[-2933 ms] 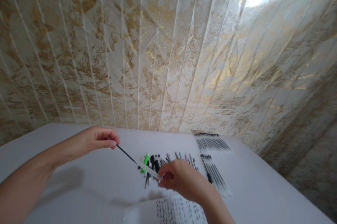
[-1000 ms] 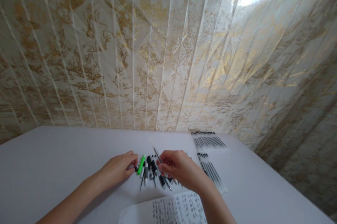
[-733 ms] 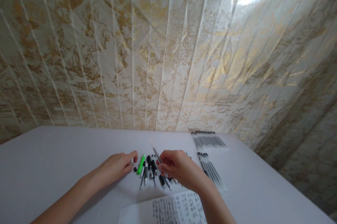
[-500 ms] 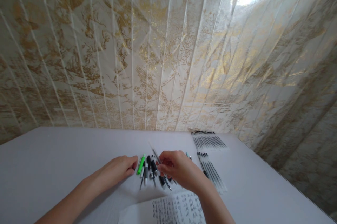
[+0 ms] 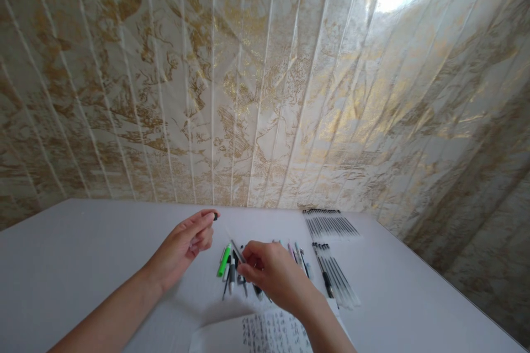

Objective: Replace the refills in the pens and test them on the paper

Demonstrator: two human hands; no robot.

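Our left hand (image 5: pixel 184 245) pinches a tiny black cap (image 5: pixel 215 216), our right hand (image 5: pixel 269 275) pinches a clear pen (image 5: pixel 236 247). Cap's not on yet, and the pile of pens (image 5: pixel 227 267) mid-frame looks untouched.

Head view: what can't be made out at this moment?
Black bit pinched by the left hand: too small to identify.
Pen in the right hand: blurred, and its lower end is hidden by the fingers.
Pen pile: partly hidden behind the right hand.
Paper: writing too small to read, cut off by the bottom edge and partly covered by the right forearm.
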